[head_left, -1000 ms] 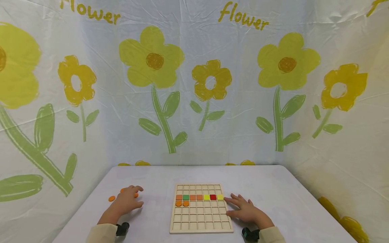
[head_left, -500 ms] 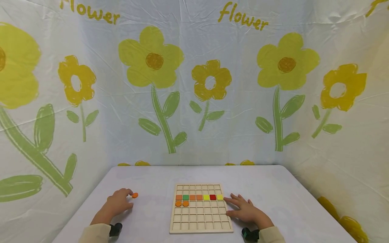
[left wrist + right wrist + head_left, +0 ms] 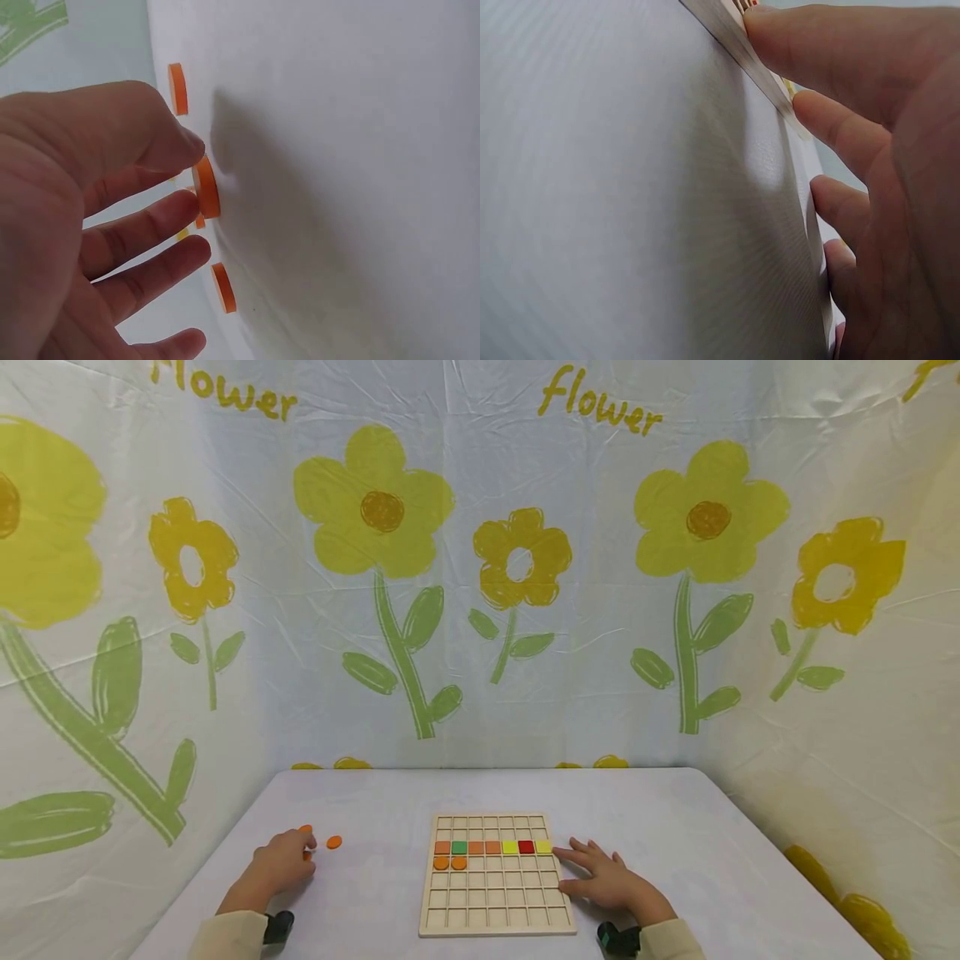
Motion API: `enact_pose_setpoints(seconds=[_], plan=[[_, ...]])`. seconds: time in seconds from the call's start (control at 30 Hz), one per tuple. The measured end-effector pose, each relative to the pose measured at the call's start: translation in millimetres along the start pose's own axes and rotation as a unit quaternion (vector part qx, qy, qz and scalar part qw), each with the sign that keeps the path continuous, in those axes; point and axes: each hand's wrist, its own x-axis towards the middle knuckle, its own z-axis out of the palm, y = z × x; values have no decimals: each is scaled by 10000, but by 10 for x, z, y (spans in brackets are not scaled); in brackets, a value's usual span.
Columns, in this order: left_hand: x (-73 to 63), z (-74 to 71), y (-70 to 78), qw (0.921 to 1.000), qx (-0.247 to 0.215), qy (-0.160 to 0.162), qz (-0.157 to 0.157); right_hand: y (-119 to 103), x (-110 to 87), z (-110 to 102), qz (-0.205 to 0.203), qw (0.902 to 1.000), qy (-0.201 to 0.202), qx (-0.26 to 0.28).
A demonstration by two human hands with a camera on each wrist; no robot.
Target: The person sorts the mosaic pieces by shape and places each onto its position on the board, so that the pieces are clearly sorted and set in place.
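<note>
My left hand (image 3: pixel 283 864) is low over the table's left side, thumb and a fingertip at opposite edges of an orange disc (image 3: pixel 206 187), pinching it. Other orange discs lie around it: one (image 3: pixel 334 842) to its right and another (image 3: pixel 305 829) just beyond the fingers. A pale wooden grid board (image 3: pixel 495 920) sits in front of me. Across it runs a row of coloured squares, including a green square (image 3: pixel 459 847) and a red square (image 3: pixel 526 847). Two orange discs (image 3: pixel 450 863) occupy cells below its left end. My right hand (image 3: pixel 603 877) rests with extended fingers at the board's right edge.
The white table (image 3: pixel 375 893) reaches back to a curtain (image 3: pixel 480 710) printed with yellow flowers, which also hangs along both sides. A dark wrist camera (image 3: pixel 279 928) is strapped at the left cuff, and another wrist camera (image 3: pixel 618 938) at the right.
My left hand has drawn back to the left, leaving the disc its fingertip was at and pinching a nearer one. A disc beyond the fingers shows again. The right hand and board stay put.
</note>
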Motion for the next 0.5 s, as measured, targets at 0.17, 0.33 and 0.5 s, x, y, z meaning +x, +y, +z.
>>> enact_pose_setpoints(seconds=[0.17, 0.33, 0.5], plan=[[17, 31, -44, 10000, 86, -7, -40, -5, -7, -2, -25, 10000, -4, 47], [45, 32, -61, 9999, 109, -54, -62, -1, 1, -5, -8, 10000, 1, 18], [38, 24, -69, 9999, 100, -74, -79, 1, 7, -1, 36, 10000, -5, 4]])
